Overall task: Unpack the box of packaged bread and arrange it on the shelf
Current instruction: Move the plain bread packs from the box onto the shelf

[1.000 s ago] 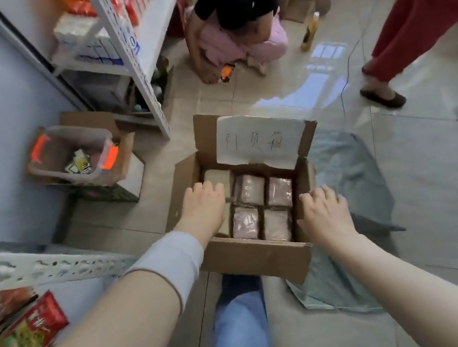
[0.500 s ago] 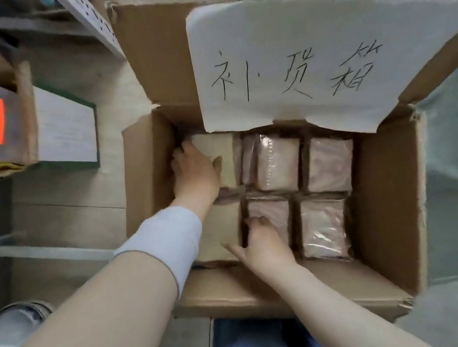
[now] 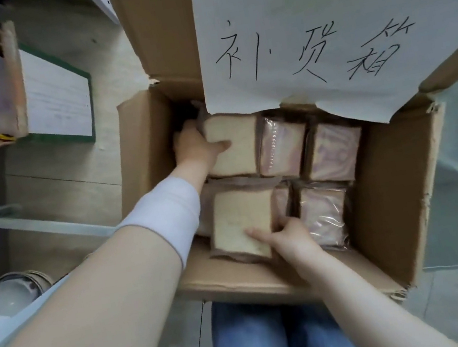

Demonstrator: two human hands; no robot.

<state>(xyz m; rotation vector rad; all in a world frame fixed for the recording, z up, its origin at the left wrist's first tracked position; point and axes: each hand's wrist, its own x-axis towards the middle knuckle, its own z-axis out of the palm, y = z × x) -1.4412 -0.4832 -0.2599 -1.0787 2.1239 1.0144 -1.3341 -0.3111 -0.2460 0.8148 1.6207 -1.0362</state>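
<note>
Hands both down inside the open brown cardboard box (image 3: pixel 400 190) now; half a second ago they only rested on the packs. Left hand (image 3: pixel 193 149) has fingers wrapped round the far-left pale bread pack in clear wrap (image 3: pixel 232 148), thumb on its face, pack tipped up off its neighbours. Right hand (image 3: pixel 290 238) has fingers pinching the near-left pale bread pack (image 3: pixel 239 223), which has risen and tilted since the last frame. Four pinkish wrapped bread packs (image 3: pixel 324 215) sit flat in the box to the right of those two. White handwritten paper sheet (image 3: pixel 319 31) is stuck on the far flap. Judgement: first two packs being lifted out; unpacking barely started, nothing on the grey metal shelf rail (image 3: pixel 33 224) left of the box yet.
</note>
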